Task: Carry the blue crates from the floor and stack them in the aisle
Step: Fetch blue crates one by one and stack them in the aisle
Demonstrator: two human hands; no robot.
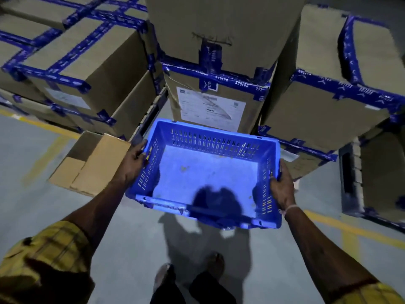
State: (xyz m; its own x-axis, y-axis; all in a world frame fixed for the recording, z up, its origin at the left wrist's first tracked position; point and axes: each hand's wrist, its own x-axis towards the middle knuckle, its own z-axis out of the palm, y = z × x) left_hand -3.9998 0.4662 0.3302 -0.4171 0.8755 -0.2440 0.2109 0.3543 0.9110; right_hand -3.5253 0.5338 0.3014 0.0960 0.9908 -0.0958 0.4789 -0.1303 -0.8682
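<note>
Blue perforated plastic crate (206, 172), empty, is held clear of the grey concrete floor (131, 249) at about waist height, in front of the person. Left hand (133, 160) grips the left rim, fingers curled over it; right hand (281, 186) grips the right rim likewise. Brown cardboard cartons bound with blue tape (219, 93) stand just beyond, a loose flattened cardboard box (92, 163) to the left. Assessment: carry in progress. No crate stack is visible; placement remains outstanding.
</note>
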